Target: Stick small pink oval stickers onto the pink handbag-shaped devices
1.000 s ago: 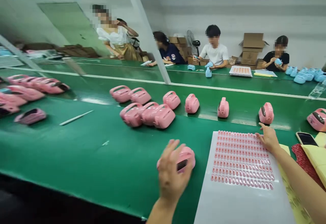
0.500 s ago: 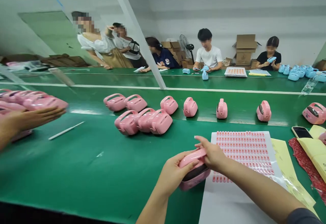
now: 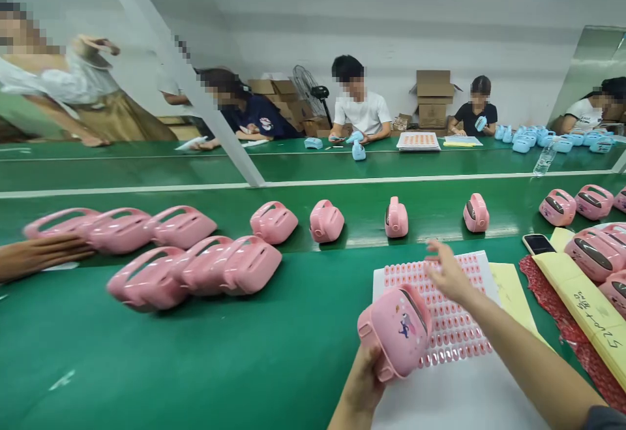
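Observation:
My left hand [image 3: 362, 379] grips a pink plastic handbag-shaped case [image 3: 398, 331] from below, holding it tilted above the near edge of a white sticker sheet [image 3: 460, 338]. A small cartoon print shows on the case's side. My right hand [image 3: 447, 275] hovers over the sheet's rows of small pink stickers, fingers spread and slightly blurred, holding nothing.
Several more pink cases [image 3: 195, 267] lie on the green belt [image 3: 195, 352], others [image 3: 581, 250] at the right beside a phone [image 3: 538, 244] and yellow paper [image 3: 581, 296]. Another person's hand [image 3: 39, 257] reaches in from the left. Several people sit at the far table with blue cases [image 3: 528, 139].
My right hand let go of the pink case and moved up over the sticker sheet. My left hand turned the case upright. The view swung to the right.

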The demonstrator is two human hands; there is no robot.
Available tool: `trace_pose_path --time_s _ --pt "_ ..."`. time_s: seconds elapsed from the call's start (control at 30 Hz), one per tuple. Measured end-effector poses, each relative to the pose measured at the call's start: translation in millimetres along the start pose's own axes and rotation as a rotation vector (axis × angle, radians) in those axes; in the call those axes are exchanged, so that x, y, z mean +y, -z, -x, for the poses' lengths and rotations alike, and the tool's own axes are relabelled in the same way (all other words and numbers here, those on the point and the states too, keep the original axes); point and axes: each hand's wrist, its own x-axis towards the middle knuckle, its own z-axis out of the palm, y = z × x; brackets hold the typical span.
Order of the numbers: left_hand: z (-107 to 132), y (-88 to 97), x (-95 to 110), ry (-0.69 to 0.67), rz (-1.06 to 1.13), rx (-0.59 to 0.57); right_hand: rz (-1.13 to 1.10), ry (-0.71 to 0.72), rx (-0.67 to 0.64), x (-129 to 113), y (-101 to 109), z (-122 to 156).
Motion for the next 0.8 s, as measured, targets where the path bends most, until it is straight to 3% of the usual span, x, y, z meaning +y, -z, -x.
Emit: trace_pose_path --time_s 0.07,0.17,0.4,0.53,0.63,0.7,0.8 --pt "-1 -2.6 -3 0.049 0.082 0.025 0.196 0.041 0.108 10 31 -13" --pt "-2 -6.5 0 0.051 0.193 0.074 0.258 -0.001 0.089 22 54 -24" --pt "0 -14.7 9 0.007 0.107 0.115 0.228 -0.052 0.039 21 47 -21" --pt "6 -20.3 13 -0.179 -0.148 0.106 0.111 -0.071 0.039 -7 52 -11" --pt "8 -19.6 14 -0.429 -0.509 0.068 -0.186 -0.040 -0.094 -45 50 9" --pt "8 -16.7 15 -0.570 -0.765 -0.028 -0.403 -0.029 -0.259 -71 44 26" --pt "9 -15.4 21 -0.709 -1.001 -0.212 -0.438 -0.060 -0.386 -99 36 47"
